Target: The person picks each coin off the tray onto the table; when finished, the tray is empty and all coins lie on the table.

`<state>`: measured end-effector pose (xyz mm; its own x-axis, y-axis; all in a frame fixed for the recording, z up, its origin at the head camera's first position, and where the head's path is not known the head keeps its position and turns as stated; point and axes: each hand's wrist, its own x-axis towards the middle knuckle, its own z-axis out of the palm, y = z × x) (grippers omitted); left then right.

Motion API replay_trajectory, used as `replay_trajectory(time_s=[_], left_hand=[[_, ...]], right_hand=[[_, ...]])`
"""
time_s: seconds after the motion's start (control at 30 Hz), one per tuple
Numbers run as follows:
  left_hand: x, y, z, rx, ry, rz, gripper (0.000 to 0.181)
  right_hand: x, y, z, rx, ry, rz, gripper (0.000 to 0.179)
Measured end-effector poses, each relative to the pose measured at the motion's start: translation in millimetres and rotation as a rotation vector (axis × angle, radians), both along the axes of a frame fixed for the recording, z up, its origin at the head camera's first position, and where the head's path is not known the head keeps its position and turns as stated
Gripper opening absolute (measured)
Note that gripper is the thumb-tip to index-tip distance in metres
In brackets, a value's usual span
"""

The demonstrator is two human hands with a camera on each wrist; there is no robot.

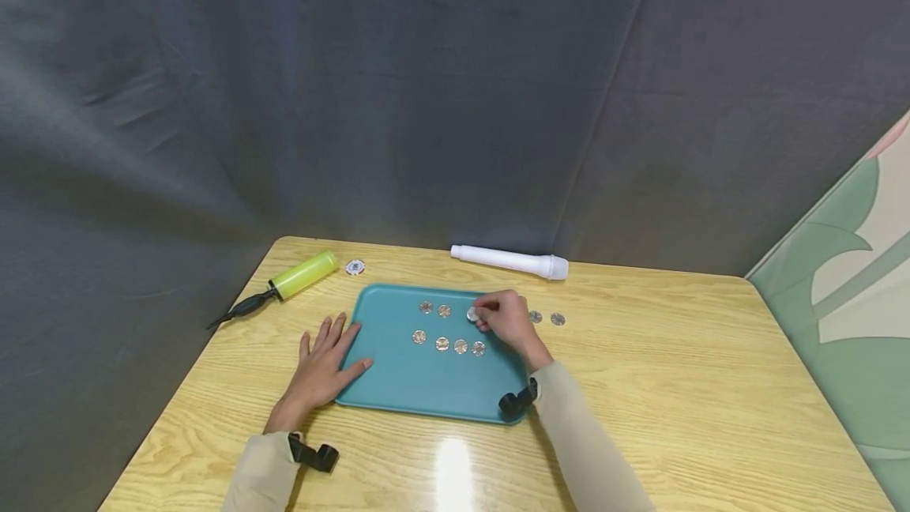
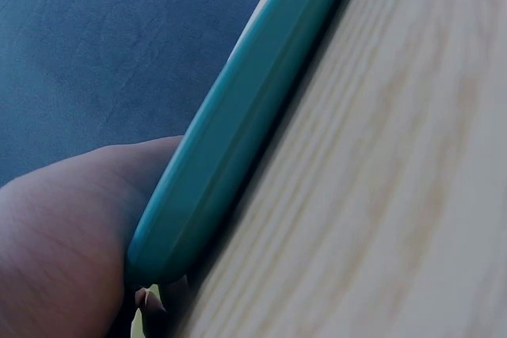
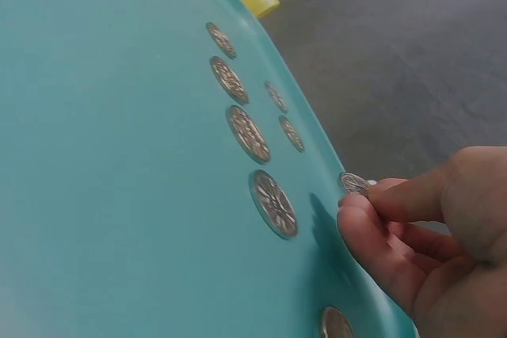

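Note:
My right hand (image 1: 506,321) pinches a silvery coin (image 3: 354,184) between thumb and fingertips, over the far right part of a teal tray (image 1: 398,385). Several patterned coins lie flat on the tray in two rows; one nearer-row coin (image 3: 274,203) shows clearly in the right wrist view, as does a far-row coin (image 3: 291,133). Another coin (image 3: 336,323) is cut off by the bottom of that view. My left hand (image 1: 320,366) rests at the tray's left edge with fingers spread, its thumb reaching over the rim. In the left wrist view the tray's side (image 2: 230,132) hides part of that hand.
Two more coins (image 1: 558,319) lie on the wooden table (image 1: 675,385) to the tray's right. Behind the tray are a white tube with a wider end (image 1: 508,260) and a poker chip (image 1: 355,267). A yellow-green hand pump (image 1: 306,275) lies at the far left. Dark fabric (image 1: 426,101) borders the back.

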<state>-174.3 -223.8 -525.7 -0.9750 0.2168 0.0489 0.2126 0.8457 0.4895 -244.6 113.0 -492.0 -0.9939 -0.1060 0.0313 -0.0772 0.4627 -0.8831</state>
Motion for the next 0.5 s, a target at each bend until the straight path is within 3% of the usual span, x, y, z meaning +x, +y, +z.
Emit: replay_trajectory(time_s=[0.5], left_hand=[[1.5,0.2,0.7,-0.01,0.014,0.006,0.076]], right_hand=[[2.5,25.2,3.3,-0.072,-0.018,-0.031,0.016]])
